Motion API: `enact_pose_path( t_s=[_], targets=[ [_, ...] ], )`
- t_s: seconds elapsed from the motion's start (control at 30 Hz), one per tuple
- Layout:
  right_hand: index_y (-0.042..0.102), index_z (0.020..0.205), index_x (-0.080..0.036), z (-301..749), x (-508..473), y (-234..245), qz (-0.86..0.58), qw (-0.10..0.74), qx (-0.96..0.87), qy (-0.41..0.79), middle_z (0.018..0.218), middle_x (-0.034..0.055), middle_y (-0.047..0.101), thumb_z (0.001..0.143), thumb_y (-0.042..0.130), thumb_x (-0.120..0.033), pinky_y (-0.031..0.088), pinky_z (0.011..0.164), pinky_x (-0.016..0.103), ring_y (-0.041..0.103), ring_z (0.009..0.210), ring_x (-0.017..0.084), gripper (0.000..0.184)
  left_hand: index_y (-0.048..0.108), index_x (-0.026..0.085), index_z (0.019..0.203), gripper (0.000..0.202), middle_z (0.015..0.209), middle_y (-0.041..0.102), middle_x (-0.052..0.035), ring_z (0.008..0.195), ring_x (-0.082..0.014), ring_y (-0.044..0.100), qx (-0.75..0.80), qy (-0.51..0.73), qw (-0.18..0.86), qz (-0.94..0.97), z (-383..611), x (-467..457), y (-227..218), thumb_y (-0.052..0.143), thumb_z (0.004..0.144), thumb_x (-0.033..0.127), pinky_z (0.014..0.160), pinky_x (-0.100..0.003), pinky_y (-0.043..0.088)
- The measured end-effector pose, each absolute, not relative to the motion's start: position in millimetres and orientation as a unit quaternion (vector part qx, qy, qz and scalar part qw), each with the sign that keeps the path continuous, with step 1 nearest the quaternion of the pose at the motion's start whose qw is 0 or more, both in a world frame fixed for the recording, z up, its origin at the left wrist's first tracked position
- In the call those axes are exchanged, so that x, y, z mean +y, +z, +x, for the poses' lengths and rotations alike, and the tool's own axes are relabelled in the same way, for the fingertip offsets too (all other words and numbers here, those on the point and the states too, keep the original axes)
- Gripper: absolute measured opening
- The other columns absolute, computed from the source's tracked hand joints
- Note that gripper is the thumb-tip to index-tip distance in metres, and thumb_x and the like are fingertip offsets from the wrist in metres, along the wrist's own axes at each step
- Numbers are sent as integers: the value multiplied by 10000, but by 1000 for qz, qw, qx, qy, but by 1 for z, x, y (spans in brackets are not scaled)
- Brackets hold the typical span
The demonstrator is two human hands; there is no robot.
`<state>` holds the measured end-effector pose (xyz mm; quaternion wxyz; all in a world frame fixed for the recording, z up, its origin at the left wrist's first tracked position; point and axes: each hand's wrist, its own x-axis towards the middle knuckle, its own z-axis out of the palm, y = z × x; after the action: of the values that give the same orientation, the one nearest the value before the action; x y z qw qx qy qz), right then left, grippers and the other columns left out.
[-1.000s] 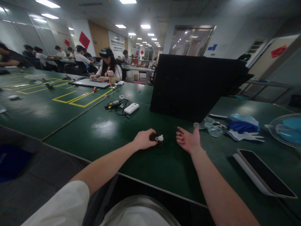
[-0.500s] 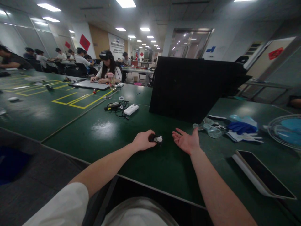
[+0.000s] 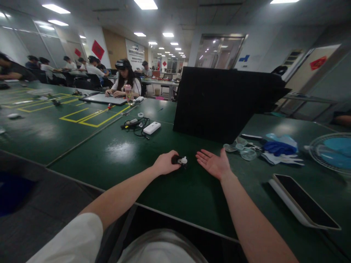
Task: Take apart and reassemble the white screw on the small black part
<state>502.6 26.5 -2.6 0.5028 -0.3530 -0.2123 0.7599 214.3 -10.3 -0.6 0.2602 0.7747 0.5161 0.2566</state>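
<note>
Left hand: closed round one small dark object, white-topped; centre, near side of green tabletop. Right hand: palm up, empty, to its right. Step, apparently: steadying; next move calls for firm left hold.

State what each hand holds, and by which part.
The left hand holds a small dark object by its dark end, opposite its white part. The right hand, palm open, holds nothing.

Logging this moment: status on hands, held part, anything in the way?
Left hand closed on small dark part with white end. Right hand open, palm up, holding nothing. Black panel stands beyond hands, not between them.
</note>
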Motion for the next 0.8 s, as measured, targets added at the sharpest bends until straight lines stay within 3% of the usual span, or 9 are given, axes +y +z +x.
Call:
enact_pose_path(
  t_s=[0.23,0.5,0.67,0.8],
  targets=[
    [502,1323,-180,500,22,1,-355,506,-220,754,1299,240,582,821,192,-827,536,877,523,562,1229,350,876,549,247,1196,471,974,689,-12,853,-171,665,567,278,256,732,148,6,-5,692,754,323,758,-283,519],
    [555,1277,-185,505,26,-3,-354,510,-230,749,1265,233,602,770,171,-882,560,759,502,634,1064,346,944,548,270,1261,465,1251,544,-87,1071,-250,585,653,218,-17,725,64,10,1,600,800,239,891,-352,485],
    [564,1261,-136,503,22,0,-357,512,-230,746,1212,254,625,765,177,-885,557,736,468,649,1001,333,977,562,298,1249,465,1220,545,-107,1138,-306,518,627,141,-87,761,51,8,5,549,802,171,987,-436,403],
    [594,1201,-136,500,21,1,-361,526,-244,730,1098,236,669,787,168,-865,554,701,448,668,899,310,940,571,291,1226,438,1216,544,-118,1146,-332,504,646,150,-113,740,42,6,4,563,797,203,1001,-481,358]
  ],
)
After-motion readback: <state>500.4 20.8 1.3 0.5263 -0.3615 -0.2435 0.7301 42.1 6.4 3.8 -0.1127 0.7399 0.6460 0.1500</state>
